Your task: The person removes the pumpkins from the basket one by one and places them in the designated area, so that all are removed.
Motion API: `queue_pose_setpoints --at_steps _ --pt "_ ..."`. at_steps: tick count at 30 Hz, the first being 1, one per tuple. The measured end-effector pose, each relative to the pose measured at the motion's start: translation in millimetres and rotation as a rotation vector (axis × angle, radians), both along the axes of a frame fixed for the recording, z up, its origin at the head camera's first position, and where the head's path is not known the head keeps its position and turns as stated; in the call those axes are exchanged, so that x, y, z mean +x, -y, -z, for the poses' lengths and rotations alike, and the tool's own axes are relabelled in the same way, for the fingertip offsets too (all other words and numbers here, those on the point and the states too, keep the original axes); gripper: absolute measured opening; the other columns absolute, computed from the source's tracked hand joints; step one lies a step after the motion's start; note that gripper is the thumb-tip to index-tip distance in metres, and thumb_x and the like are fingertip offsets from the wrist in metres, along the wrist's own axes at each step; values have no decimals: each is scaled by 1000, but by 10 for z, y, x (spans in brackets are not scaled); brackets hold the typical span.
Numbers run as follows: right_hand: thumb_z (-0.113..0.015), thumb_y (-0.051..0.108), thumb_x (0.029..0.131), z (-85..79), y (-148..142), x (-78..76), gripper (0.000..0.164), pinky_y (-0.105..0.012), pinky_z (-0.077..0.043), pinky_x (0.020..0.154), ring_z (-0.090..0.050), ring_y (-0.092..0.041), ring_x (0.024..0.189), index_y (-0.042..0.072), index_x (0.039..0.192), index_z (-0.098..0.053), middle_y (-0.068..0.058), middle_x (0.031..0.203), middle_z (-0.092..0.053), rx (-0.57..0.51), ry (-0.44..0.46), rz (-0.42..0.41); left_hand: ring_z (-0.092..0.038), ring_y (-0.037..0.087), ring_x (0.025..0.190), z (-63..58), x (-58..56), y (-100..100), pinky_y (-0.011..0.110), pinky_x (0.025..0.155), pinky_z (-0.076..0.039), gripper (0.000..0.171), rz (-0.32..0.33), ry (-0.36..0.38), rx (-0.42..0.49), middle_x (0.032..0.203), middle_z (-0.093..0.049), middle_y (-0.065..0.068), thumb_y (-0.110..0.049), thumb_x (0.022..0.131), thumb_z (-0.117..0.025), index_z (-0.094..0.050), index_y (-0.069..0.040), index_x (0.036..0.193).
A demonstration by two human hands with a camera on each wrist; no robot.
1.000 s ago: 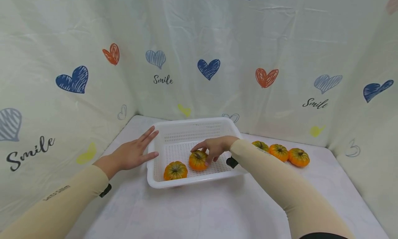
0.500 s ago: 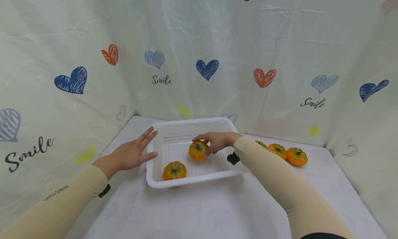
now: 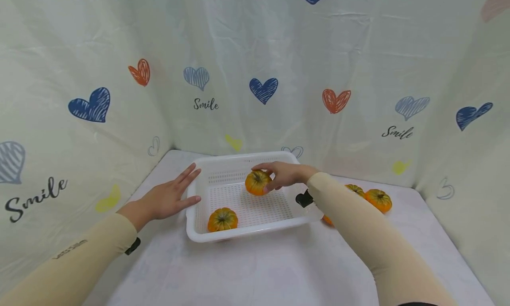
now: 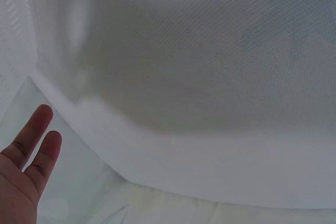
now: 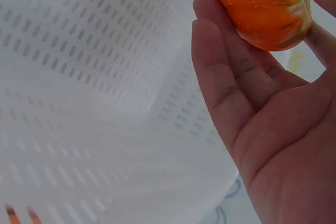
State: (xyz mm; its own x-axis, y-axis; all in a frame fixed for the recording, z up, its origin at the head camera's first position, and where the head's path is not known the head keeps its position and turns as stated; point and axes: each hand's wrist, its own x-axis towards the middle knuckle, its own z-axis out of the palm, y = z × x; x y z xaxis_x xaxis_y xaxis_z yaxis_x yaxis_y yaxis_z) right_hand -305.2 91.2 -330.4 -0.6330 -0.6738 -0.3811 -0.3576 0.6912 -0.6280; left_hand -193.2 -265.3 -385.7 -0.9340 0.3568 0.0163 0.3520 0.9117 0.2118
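Observation:
My right hand (image 3: 287, 175) grips a small orange-and-green pumpkin (image 3: 256, 183) between thumb and fingers, over the floor of a white plastic basket (image 3: 255, 229). In the right wrist view, the orange underside of the pumpkin (image 5: 262, 14) shows between the fingers, and the perforated basket wall lies beside the hand. A second pumpkin (image 3: 222, 220) sits inside the basket at its front left corner. My left hand (image 3: 171, 199) is at the basket's left rim with fingers spread and straight; contact is hard to tell. Only two of its fingers (image 4: 47, 156) show clearly in the left wrist view.
Right of the basket, two pumpkins, one nearer (image 3: 378, 201) and one behind (image 3: 356, 190), stand on the white-covered table (image 3: 247, 270). Part of another orange pumpkin (image 3: 327, 221) peeks out below my right forearm. A heart-printed curtain (image 3: 295, 120) closes off the back and sides.
My right hand has raised the pumpkin and carried it back and slightly right, away from the one in the front corner. My left hand stays at the rim.

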Motion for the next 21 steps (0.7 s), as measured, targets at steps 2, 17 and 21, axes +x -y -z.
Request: queue_pose_setpoints --at_steps 2,17,21 --pt "-77 17 89 -34 -48 -7 72 -34 -57 85 -58 -28 114 27 152 -42 -15 144 -45 -19 -15 -3 -47 45 130 4 1 1 61 97 -45 86 -1 0 0 167 4 6 -64 98 -42 -10 -15 161" --pt "-75 19 91 -339 -598 106 75 -41 -52 93 -57 -32 115 24 155 -37 -10 140 -50 -106 -46 59 -47 46 131 -19 3 -1 61 97 -46 87 12 6 -1 167 3 8 -66 98 -40 -11 -14 161" --pt "-74 20 91 -403 -769 147 75 -43 -52 94 -57 -33 117 24 156 -35 -11 139 -51 -136 -57 74 -46 46 131 -1 -10 2 61 97 -45 86 9 0 -2 167 3 7 -64 98 -42 -11 -14 161"
